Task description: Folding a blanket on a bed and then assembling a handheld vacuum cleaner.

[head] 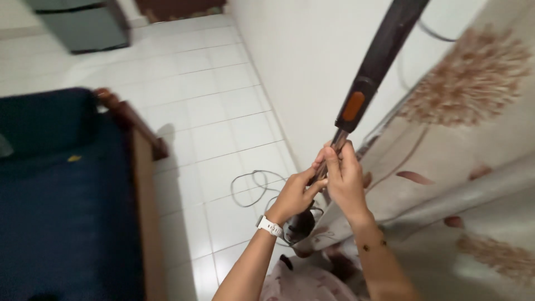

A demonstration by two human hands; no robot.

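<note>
A long dark tube with an orange button rises toward the upper right; its thin metal lower section sits between my hands. My right hand wraps around that metal section just below the dark sleeve. My left hand, with a white watch on the wrist, grips the same section slightly lower, fingers touching the right hand. Below them hangs a dark rounded part of the same appliance, partly hidden by my left wrist.
A beige curtain with brown flower prints hangs at right, against a white wall. A thin cable loops on the white tiled floor. A bed with a dark blue cover and a wooden frame fills the left.
</note>
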